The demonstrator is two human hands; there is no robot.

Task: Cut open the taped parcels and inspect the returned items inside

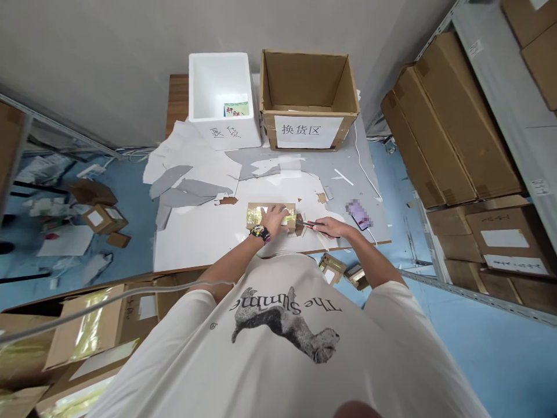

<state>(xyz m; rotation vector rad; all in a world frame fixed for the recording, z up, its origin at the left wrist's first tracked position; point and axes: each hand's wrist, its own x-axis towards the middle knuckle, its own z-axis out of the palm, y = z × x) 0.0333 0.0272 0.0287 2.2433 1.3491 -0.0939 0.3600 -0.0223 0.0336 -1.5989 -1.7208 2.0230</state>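
Near edge of the white-sheeted workbench (191, 232): small brown cardboard parcel banded in shiny gold tape (266, 215) sits mid-edge, long side across the person. Left hand (274, 222) on top of it, fingers spread and pressed down, palm low; chunky black multicoloured watch (260, 234) on that wrist. Forearm comes in at an angle from the near left. Right hand (327, 227) sits just right of the parcel, fingers curled round a slim tool with a dark red grip (310, 223); looks like a cutter or small scissors, can't tell which at this resolution. Thumb-and-finger pinch likely, exact finger placement unclear. Tool lies almost flat, tip at the parcel's right end, touching or just beside it. Handling call: keep the tool low and shallow, parcel pinned from the far end, left fingers clear of the tip's line, since the two hands are close. Elbows out, both forearms resting low. Far end of the bench: white foam box (221, 98) and open brown carton (308, 98). Right of the parcel on the bench: pixelated phone on a white cable (359, 213). Torn white and grey sheet scraps (191, 180) lie beyond the parcel.
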